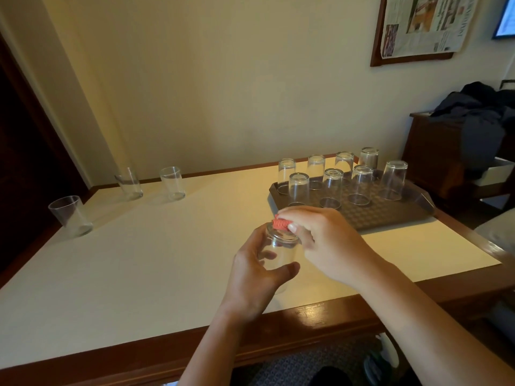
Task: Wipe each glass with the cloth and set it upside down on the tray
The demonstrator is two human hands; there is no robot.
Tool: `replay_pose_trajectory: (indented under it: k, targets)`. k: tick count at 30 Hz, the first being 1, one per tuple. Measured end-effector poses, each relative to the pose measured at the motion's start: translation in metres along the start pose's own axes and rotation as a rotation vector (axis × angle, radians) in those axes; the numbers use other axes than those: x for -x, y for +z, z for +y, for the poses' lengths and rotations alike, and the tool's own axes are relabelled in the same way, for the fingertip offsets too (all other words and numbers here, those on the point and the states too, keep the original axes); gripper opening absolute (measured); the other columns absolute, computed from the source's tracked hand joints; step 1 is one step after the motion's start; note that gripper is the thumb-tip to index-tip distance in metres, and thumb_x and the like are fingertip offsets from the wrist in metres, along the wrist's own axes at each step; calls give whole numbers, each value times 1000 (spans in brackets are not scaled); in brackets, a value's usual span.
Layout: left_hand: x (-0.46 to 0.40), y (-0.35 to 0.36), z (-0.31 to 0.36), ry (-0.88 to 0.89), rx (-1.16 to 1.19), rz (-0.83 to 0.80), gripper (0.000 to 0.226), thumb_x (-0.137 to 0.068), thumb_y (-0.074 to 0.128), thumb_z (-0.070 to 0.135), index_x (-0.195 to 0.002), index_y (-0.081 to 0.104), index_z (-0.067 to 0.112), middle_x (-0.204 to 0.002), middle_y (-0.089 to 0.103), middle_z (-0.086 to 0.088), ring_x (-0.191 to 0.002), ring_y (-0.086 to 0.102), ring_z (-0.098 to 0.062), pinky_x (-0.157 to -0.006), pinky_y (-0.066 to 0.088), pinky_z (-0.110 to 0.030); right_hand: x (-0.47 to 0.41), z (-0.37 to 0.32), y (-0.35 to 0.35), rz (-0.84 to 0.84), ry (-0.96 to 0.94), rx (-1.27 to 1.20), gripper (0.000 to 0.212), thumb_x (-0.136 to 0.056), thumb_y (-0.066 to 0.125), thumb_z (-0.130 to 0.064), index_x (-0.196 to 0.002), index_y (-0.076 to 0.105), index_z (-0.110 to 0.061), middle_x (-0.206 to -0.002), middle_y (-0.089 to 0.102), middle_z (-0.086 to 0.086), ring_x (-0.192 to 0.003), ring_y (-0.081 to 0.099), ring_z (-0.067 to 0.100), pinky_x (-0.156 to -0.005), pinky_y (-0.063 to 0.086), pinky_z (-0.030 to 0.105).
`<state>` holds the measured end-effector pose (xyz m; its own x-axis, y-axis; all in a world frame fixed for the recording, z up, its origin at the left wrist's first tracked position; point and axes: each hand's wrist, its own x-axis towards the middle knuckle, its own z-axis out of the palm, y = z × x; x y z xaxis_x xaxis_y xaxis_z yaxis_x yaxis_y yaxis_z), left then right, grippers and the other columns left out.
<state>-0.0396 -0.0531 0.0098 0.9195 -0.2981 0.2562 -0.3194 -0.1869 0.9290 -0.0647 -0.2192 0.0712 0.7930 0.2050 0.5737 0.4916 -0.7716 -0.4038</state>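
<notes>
My left hand (256,277) grips a clear glass (278,252) above the table's near middle, its thick base turned away from me. My right hand (320,240) pinches a small red cloth (280,224) against that base. A brown tray (390,215) at the right holds several clear glasses (331,188) set upside down in two rows. Three upright glasses stand on the table at the left: one near the left edge (71,215), two farther back (129,183) (172,182).
The table (139,260) has a cream top with a dark wooden rim. A wall runs behind it with a framed newspaper (426,26) at the upper right. A dark wooden stand with dark clothing (479,118) is right of the tray.
</notes>
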Motion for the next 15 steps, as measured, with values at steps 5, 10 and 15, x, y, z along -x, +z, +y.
replay_pose_trajectory:
  k: [5, 10, 15]
  targets:
    - [-4, -5, -2, 29, -19, 13, 60, -80, 90, 15, -123, 61, 43, -113, 70, 22, -102, 65, -7, -86, 48, -17, 15, -2, -3, -29, -37, -47, 35, -93, 59, 0, -123, 68, -16, -114, 70, -5, -95, 61, 2, -80, 49, 11]
    - [-3, 9, -1, 6, -4, -26, 57, -79, 91, 14, -122, 63, 38, -114, 71, 21, -100, 65, -9, -87, 49, -23, 6, 0, 1, 30, -14, 1, 27, -91, 58, 3, -109, 70, -13, -99, 71, 2, -88, 65, 19, -73, 57, 40]
    - [-5, 1, 1, 37, -22, -38, 61, -79, 90, 13, -122, 61, 45, -113, 71, 23, -102, 65, -6, -84, 47, -10, 16, 6, -8, 14, -9, -13, 31, -93, 59, 1, -117, 69, -15, -104, 72, 1, -94, 65, 16, -76, 58, 36]
